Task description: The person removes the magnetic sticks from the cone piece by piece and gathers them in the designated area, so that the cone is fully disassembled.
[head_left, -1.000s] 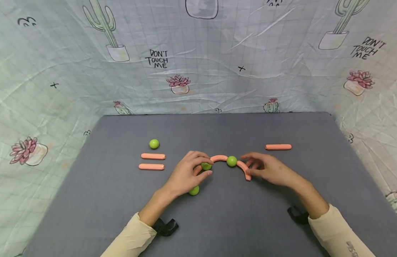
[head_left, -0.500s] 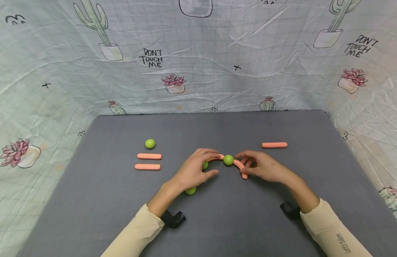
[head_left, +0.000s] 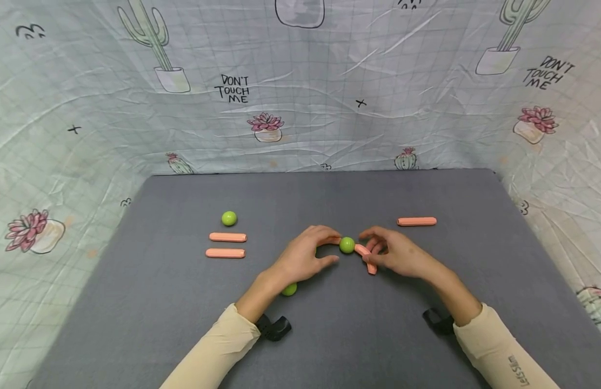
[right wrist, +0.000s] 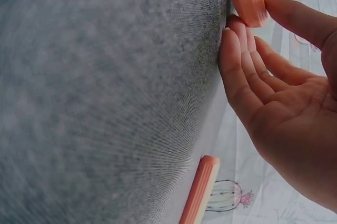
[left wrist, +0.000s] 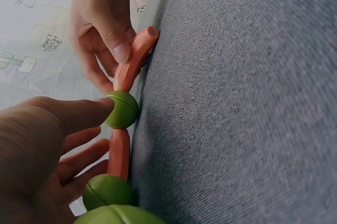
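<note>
A chain of orange curved magnetic rods and green balls lies mid-table. My right hand (head_left: 400,251) pinches the end curved rod (left wrist: 141,45) between thumb and fingers. That rod meets a green ball (head_left: 347,245). My left hand (head_left: 302,256) spreads over the chain, thumb and fingers apart on either side and its fingertips just short of this ball. In the left wrist view the thumb overlaps the ball, with another rod (left wrist: 119,153) and two more balls below. The left hand hides most of the chain in the head view; a lower green ball (head_left: 289,289) peeks out beside the wrist.
Two straight orange rods (head_left: 227,237) and a single green ball (head_left: 229,218) lie on the left of the grey table (head_left: 184,313). Another straight rod (head_left: 416,221) lies at the back right. A patterned cloth (head_left: 310,129) hangs behind the table.
My left hand has slid right along the chain, from the ball left of the arch toward the ball near my right hand. The right hand keeps its hold on the end rod.
</note>
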Available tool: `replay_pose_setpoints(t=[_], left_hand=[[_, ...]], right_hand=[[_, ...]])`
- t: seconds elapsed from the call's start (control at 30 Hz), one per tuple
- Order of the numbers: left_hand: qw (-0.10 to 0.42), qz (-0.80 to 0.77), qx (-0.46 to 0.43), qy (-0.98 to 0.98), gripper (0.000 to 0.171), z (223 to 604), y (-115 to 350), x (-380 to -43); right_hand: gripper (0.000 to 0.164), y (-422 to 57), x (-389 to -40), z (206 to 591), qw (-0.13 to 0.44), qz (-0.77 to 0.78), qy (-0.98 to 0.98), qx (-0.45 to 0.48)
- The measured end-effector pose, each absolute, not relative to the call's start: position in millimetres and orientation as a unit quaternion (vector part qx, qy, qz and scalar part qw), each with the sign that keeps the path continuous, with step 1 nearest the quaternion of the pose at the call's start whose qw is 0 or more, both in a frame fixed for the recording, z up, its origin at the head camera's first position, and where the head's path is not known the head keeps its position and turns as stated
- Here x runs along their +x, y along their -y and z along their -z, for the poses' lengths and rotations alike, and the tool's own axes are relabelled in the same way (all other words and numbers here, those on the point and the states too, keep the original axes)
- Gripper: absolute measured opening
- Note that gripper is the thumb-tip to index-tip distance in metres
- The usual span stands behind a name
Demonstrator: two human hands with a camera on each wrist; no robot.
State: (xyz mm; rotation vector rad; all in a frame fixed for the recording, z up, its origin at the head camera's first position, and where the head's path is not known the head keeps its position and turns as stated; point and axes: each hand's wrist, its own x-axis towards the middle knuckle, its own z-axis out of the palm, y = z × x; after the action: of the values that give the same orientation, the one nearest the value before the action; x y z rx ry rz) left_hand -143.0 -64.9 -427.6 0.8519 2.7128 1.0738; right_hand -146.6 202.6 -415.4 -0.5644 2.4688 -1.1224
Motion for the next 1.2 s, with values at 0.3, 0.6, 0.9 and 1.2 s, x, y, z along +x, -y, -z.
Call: replay_pose_setpoints(t=[0.3,0.6,0.9,1.2], left_hand=[[0.045,-0.343,0.278,-0.896,0.045,430,56,-147],[0.03,-0.326,0.261,-0.908,0.044,433,50,-149],[0.018,-0.299,0.258,-0.919,0.04,436,46,-150],[0.0,-0.301,0.265,-0.916,0.036,442,46,-153]], right_hand=[[0.032,-203,-145,415,0.189,0.426,-0.863,-0.198],[0.026,-205,-148,417,0.206,0.438,-0.853,-0.194],[0.028,-207,-146,418,0.22,0.454,-0.842,-0.194],[0.029,-208,-145,416,0.221,0.456,-0.839,-0.197]])
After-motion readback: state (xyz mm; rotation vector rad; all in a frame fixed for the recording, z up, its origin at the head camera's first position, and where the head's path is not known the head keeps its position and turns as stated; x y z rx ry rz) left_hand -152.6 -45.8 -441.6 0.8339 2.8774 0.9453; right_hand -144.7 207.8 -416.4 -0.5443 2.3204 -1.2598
